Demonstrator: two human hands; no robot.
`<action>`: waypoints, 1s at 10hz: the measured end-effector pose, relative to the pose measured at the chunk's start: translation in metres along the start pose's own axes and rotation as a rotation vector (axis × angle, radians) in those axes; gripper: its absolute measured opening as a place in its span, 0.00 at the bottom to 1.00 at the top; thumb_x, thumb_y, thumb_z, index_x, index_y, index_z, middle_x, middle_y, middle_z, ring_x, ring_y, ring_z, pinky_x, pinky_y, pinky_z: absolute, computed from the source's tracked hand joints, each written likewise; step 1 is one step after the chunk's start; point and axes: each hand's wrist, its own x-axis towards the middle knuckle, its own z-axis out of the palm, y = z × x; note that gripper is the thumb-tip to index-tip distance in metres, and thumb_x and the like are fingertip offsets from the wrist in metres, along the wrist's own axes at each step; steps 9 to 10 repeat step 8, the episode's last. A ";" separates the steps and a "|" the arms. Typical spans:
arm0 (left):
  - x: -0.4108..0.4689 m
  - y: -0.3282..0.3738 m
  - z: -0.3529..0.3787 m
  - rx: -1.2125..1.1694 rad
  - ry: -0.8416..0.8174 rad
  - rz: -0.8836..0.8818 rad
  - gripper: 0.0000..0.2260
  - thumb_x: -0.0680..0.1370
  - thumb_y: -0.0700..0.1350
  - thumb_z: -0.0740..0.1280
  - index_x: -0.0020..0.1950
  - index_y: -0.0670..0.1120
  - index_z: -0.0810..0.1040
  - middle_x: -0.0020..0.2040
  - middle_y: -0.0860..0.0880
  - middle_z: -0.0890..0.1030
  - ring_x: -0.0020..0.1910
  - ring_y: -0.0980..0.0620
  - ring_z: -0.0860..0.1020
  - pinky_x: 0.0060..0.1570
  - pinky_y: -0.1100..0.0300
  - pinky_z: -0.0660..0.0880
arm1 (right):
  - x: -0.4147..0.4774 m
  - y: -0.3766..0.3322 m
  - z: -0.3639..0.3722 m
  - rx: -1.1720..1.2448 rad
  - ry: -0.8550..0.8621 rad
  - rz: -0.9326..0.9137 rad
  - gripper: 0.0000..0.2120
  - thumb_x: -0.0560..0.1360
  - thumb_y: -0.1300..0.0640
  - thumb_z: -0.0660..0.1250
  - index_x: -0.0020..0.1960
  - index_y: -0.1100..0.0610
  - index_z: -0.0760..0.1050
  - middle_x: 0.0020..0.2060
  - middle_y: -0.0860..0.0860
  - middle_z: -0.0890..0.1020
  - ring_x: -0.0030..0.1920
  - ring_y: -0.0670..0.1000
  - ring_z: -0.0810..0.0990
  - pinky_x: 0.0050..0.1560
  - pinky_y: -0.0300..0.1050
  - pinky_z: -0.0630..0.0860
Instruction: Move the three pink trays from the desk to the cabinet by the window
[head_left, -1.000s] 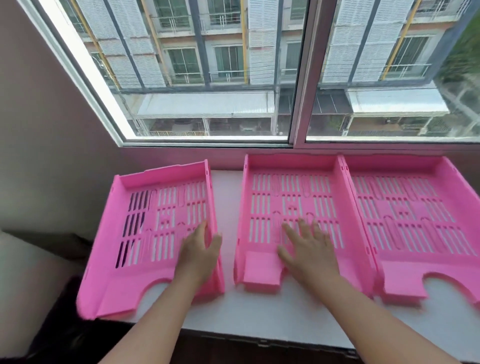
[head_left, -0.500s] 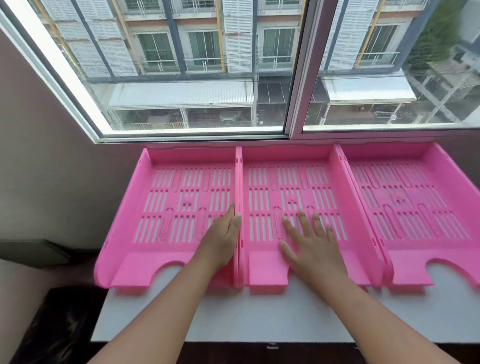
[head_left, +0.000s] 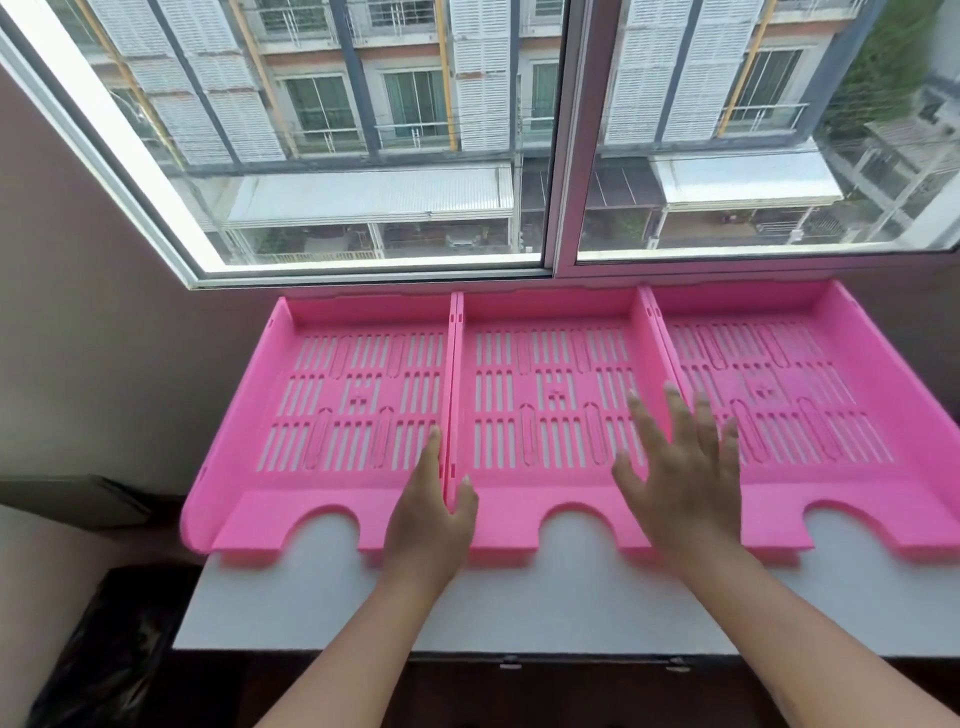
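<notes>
Three pink slotted trays lie side by side on the white cabinet top (head_left: 519, 608) under the window: the left tray (head_left: 332, 395), the middle tray (head_left: 540, 395) and the right tray (head_left: 789, 395). Their side walls touch. My left hand (head_left: 431, 519) rests at the front of the seam between the left and middle trays, fingers on the left tray's wall and thumb on the other side. My right hand (head_left: 680, 467) hovers with fingers spread over the seam between the middle and right trays, holding nothing.
The window (head_left: 561, 135) with its frame stands directly behind the trays. A wall closes the left side. A dark bag (head_left: 104, 654) sits on the floor at the lower left. A strip of white cabinet top shows in front of the trays.
The left tray has been pushed right and straightened against the middle tray, and all three now sit in a row against the window. My right hand has lifted off the middle tray and shifted right.
</notes>
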 end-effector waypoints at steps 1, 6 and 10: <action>-0.001 0.002 0.005 0.018 0.044 0.001 0.28 0.82 0.46 0.59 0.80 0.52 0.50 0.79 0.54 0.59 0.75 0.51 0.64 0.62 0.64 0.62 | -0.002 0.025 -0.004 0.131 -0.139 0.200 0.35 0.77 0.50 0.63 0.80 0.49 0.51 0.78 0.59 0.57 0.77 0.62 0.57 0.66 0.60 0.70; 0.002 0.007 0.015 -0.074 -0.012 -0.025 0.27 0.84 0.44 0.55 0.81 0.50 0.49 0.80 0.45 0.57 0.78 0.44 0.57 0.71 0.58 0.58 | -0.008 0.041 0.011 0.401 -0.134 0.155 0.29 0.80 0.65 0.56 0.79 0.57 0.53 0.72 0.63 0.67 0.31 0.49 0.74 0.26 0.36 0.67; -0.008 -0.003 0.001 0.107 0.018 0.043 0.32 0.80 0.59 0.58 0.80 0.48 0.53 0.79 0.49 0.60 0.77 0.49 0.60 0.72 0.51 0.59 | -0.013 0.051 -0.016 0.433 -0.209 0.133 0.33 0.80 0.45 0.57 0.80 0.52 0.47 0.79 0.53 0.56 0.78 0.54 0.57 0.71 0.55 0.64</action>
